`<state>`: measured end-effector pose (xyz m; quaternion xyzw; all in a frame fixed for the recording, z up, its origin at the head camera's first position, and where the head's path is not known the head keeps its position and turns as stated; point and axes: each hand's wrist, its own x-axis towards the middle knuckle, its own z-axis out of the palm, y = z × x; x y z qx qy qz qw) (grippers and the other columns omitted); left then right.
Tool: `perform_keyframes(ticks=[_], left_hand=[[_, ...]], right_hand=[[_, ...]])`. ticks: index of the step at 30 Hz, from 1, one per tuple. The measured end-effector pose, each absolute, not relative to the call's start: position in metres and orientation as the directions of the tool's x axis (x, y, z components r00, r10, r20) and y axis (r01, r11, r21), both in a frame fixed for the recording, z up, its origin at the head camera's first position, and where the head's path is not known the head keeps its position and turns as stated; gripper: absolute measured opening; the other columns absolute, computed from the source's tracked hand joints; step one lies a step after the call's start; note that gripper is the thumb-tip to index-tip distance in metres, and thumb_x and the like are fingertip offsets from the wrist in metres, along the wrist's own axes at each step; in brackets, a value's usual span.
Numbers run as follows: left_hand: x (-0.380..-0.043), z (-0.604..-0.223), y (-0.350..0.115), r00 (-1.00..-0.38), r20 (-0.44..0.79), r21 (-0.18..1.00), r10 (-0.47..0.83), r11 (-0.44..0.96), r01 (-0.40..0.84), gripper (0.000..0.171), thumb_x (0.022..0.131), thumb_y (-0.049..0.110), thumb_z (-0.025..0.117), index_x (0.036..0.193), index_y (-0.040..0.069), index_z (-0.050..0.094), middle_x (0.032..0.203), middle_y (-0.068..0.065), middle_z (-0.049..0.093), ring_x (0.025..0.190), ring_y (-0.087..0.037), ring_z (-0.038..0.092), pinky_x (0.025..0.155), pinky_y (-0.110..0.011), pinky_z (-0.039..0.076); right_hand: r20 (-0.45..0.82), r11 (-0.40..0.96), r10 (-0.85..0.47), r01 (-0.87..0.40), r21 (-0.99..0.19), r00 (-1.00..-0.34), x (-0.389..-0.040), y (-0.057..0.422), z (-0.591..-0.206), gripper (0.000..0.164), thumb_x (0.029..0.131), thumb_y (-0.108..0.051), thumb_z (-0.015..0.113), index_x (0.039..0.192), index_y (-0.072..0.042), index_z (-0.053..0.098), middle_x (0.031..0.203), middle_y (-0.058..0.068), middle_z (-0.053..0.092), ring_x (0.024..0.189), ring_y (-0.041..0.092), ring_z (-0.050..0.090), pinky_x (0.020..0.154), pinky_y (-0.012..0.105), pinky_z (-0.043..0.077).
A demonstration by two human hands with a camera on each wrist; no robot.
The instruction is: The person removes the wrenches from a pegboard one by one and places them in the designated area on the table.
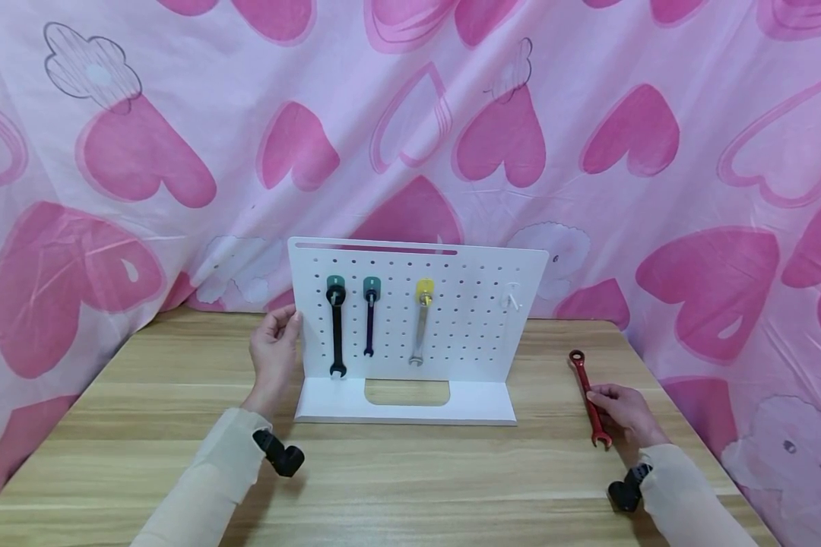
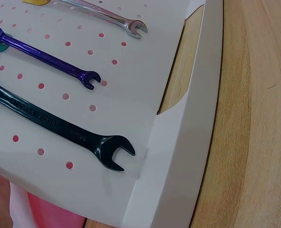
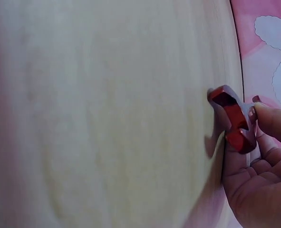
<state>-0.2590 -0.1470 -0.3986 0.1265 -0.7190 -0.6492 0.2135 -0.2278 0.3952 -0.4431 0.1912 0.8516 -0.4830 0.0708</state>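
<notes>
My left hand [image 1: 274, 357] grips the left edge of a white pegboard [image 1: 397, 357], thumb at the front. At the right of the table, my right hand [image 1: 626, 414] pinches a red combination wrench [image 1: 586, 395] by its shaft, ring end pointing away. The right wrist view shows the open end of this red wrench [image 3: 235, 118] close over the table. From hooks on the board hang a large black wrench [image 1: 337, 334], a small purple wrench [image 1: 369, 327] and a silver wrench [image 1: 420, 330]. Their open ends point down. A bare white hook [image 1: 511, 296] sits at the board's right side.
The pegboard stands upright on its own base [image 1: 479, 403], which has a cutout, on a wood-grain table [image 1: 410, 486]. A pink heart-patterned cloth [image 1: 410, 152] hangs behind and along the sides. Each wrist carries a small black camera.
</notes>
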Motion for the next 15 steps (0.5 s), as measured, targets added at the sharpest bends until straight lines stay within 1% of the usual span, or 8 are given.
perform_keyframes(ticks=[7, 15], left_hand=[[-0.2592, -0.3991, -0.1477, -0.878, 0.142, 0.988, -0.457, 0.12, 0.097, 0.032, 0.094, 0.033, 0.055, 0.119, 0.013, 0.059, 0.109, 0.002, 0.057, 0.096, -0.009, 0.051, 0.081, -0.01, 0.047], [-0.2587, -0.3997, -0.1476, -0.875, 0.16, 0.986, -0.458, 0.117, 0.12, 0.033, 0.094, 0.034, 0.055, 0.119, 0.012, 0.059, 0.109, 0.002, 0.057, 0.096, -0.009, 0.051, 0.08, -0.008, 0.046]], right_hand=[[-0.296, 0.482, 0.245, 0.381, -0.789, -0.923, -0.2284, 0.3935, -0.442, 0.04, 0.095, -0.017, 0.056, 0.121, 0.012, 0.049, 0.081, 0.001, 0.057, 0.07, 0.014, 0.051, 0.06, 0.025, 0.047], [-0.27, 0.51, 0.222, 0.348, -0.787, -0.937, -0.2271, 0.3905, -0.4403, 0.034, 0.095, -0.012, 0.054, 0.116, 0.014, 0.051, 0.077, 0.0, 0.056, 0.068, 0.013, 0.049, 0.058, 0.025, 0.045]])
